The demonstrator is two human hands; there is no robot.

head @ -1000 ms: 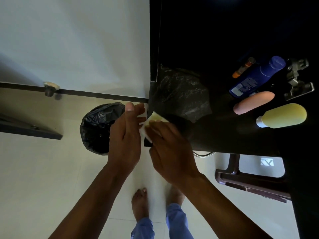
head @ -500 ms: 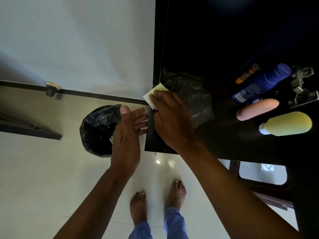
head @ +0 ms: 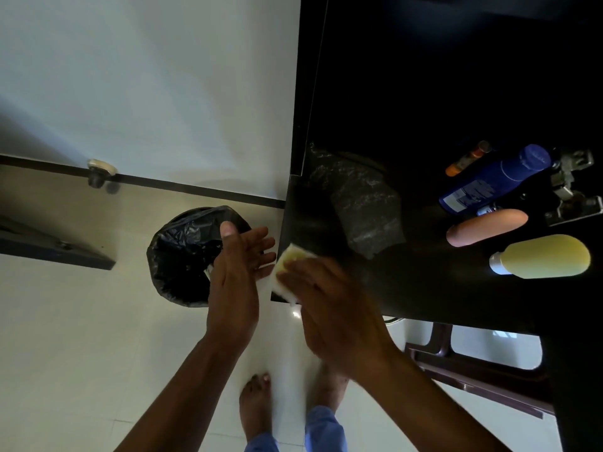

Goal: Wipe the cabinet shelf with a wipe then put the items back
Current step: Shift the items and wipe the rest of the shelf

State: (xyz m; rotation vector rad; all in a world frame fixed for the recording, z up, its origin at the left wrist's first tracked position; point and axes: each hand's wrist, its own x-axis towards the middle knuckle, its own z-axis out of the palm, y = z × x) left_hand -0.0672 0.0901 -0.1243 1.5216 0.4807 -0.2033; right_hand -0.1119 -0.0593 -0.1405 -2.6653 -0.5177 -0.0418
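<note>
My right hand [head: 329,301] presses a pale yellow-white wipe [head: 288,264] flat against the near left corner of the dark cabinet shelf [head: 440,288]. My left hand [head: 238,275] hovers beside the shelf's left edge with straight fingers, holding nothing, just left of the wipe. On the right part of the shelf lie a blue bottle [head: 492,179], a pink tube [head: 486,226], a yellow bottle [head: 545,256] and a small orange tube [head: 466,158]. A crumpled dark plastic bag [head: 362,203] lies near the shelf's middle.
A round bin lined with a black bag [head: 182,256] stands on the white tiled floor below my left hand. A metal door hinge [head: 571,190] is at the shelf's right. A dark brown chair [head: 473,370] stands under the shelf. My bare feet are below.
My right hand slid the wipe from farther back along the shelf's left edge toward the near corner. My left hand stayed beside the edge with fingers spread.
</note>
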